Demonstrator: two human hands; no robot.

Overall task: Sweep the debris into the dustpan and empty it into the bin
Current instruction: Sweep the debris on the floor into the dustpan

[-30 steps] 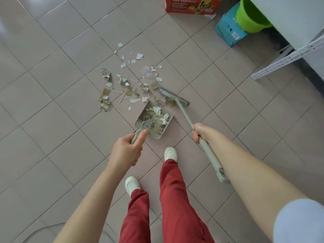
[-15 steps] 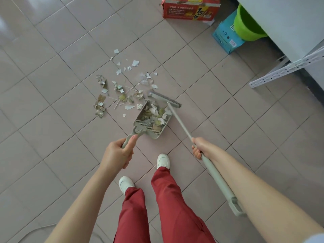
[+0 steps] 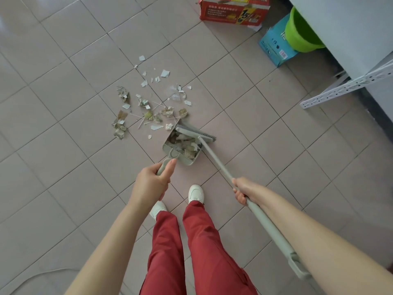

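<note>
A grey-green dustpan [image 3: 185,159] rests on the tiled floor, partly filled with paper scraps and dry leaves. My left hand [image 3: 152,181] grips its short handle from behind. My right hand [image 3: 242,189] holds the long pale handle of the broom [image 3: 214,160]; the broom head [image 3: 196,133] lies across the dustpan's open mouth. Loose debris [image 3: 148,107], made up of torn paper, leaves and thin sticks, is scattered on the tiles to the left of and beyond the pan. A green bin [image 3: 299,33] stands at the far right, half under a white surface.
A red cardboard box [image 3: 234,10] and a blue box [image 3: 274,46] sit at the far edge near the bin. A white perforated metal rail [image 3: 344,88] juts out on the right. My feet in white shoes [image 3: 196,193] stand just behind the dustpan. A thin cable [image 3: 38,275] lies at lower left.
The broom head has swept left from beside the pan onto its mouth, pushing more scraps in. The dustpan has stayed in my left hand on the floor.
</note>
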